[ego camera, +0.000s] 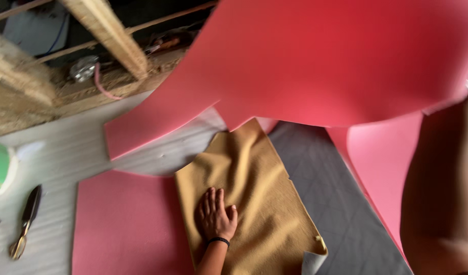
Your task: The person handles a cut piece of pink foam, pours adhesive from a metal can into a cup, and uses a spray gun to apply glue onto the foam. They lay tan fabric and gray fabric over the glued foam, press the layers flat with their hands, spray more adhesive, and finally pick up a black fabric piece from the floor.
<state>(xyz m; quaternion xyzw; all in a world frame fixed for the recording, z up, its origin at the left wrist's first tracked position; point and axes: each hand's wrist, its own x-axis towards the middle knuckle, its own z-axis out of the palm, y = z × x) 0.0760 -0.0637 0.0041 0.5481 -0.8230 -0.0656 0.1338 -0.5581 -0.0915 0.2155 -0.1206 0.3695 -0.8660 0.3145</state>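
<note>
While the left hand [215, 216] lies flat with fingers together on the tan felt cloth [249, 203], seemingly pinning it in place, the right arm [440, 198] rises at the near right, lifting a large pink foam sheet [336, 61] clear of the cloth; that hand's grip is cut off at the edge, so I cannot tell it. Beneath the cloth lie another pink sheet [124, 224] and grey fabric [336, 198]. Scissors [25, 221] rest far left on the white table [66, 153].
</note>
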